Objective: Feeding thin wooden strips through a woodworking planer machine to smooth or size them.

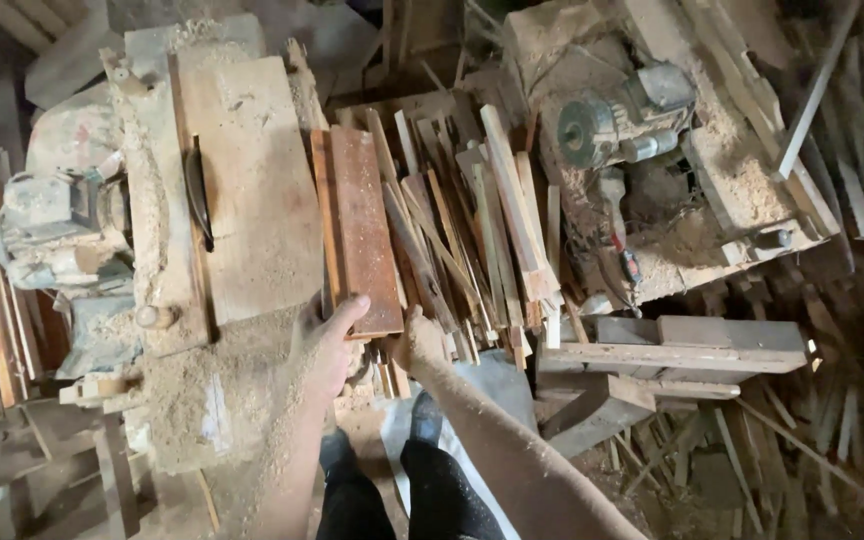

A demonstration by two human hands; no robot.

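Observation:
My left hand (332,340) grips the near end of a reddish-brown wooden board (362,225) that lies lengthwise beside the saw table (252,180). My right hand (418,343) reaches down into the pile of thin wooden strips (462,240) just right of the board; its fingers are hidden among the strip ends, so what it holds does not show. A dark saw blade (197,190) pokes up through a slot in the dusty table top. My dark trousers and a shoe (424,418) are below.
Sawdust (202,390) is heaped at the table's near edge. An electric motor (52,225) sits at the left. A second sawdust-covered machine (632,120) stands at the right, above a low wooden bench (682,355). Scrap strips litter the floor.

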